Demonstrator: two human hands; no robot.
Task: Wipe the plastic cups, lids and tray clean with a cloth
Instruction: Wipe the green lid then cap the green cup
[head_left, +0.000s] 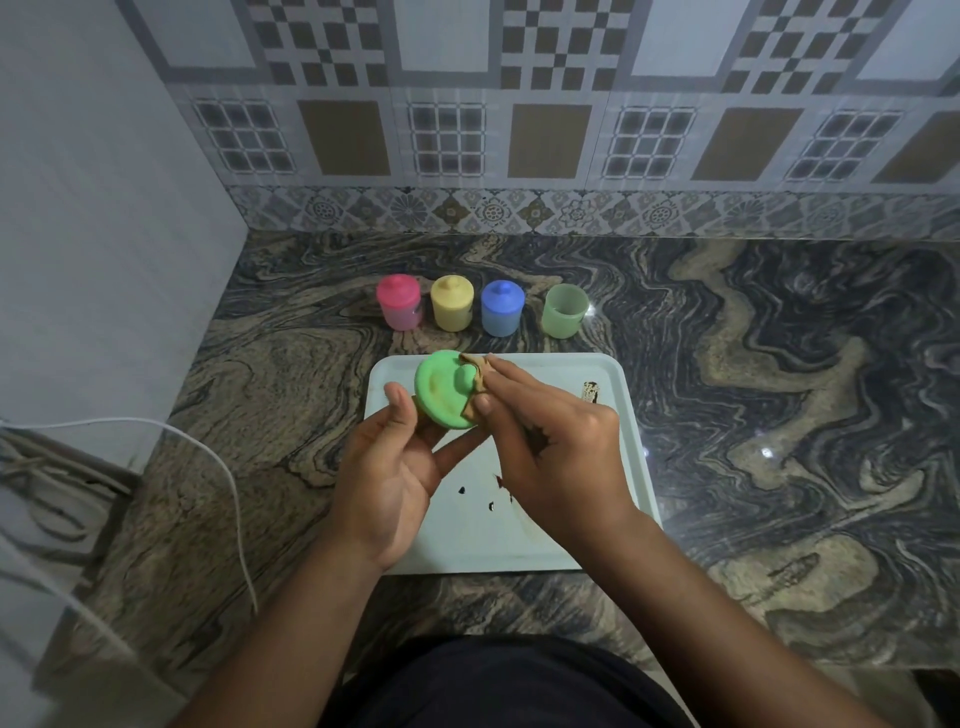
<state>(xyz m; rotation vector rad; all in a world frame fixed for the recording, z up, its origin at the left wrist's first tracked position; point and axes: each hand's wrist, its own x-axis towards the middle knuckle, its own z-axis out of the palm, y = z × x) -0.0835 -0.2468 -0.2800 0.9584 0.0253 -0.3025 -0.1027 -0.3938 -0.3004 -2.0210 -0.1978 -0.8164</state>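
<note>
Your left hand (387, 467) pinches green lid (441, 389) by its rim over tray (613, 374), top tilted toward you, likely for access | your right hand (561, 447) pinches cloth (477, 376) against its knob

The cloth (475, 370) is mostly under right fingers (511, 378)

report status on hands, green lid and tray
Left hand holds green lid over tray. Right hand pinches cloth against lid. Dark spots on tray, unwiped. Nothing in the way.
</note>
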